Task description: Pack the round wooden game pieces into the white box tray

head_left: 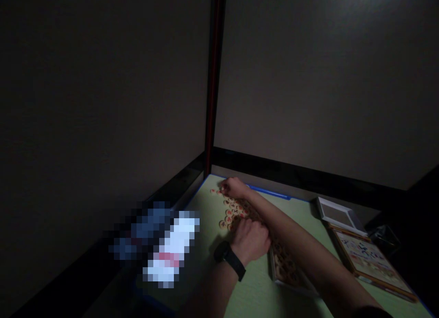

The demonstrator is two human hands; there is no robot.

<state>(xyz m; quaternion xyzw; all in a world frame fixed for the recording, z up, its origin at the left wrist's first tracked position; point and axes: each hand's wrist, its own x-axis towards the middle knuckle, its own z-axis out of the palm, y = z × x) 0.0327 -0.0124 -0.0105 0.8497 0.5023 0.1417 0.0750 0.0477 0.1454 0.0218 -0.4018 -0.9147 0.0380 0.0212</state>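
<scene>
Round wooden Chinese chess pieces with red and dark characters lie loosely grouped on the pale green table. My right hand reaches to the group's far end, its arm crossing above my left. Its fingers are pinched at a piece beside a short line of others. My left hand, with a dark watch on the wrist, rests curled at the near side of the group. Its fingertips are hidden beneath it, so what they hold, if anything, does not show. An open box of more pieces sits partly under my right forearm.
A long blue object lies along the back edge. To the right are a white open tray and a flat printed box. A pixelated bright rectangle covers the left side. Dark-trimmed walls meet behind the table.
</scene>
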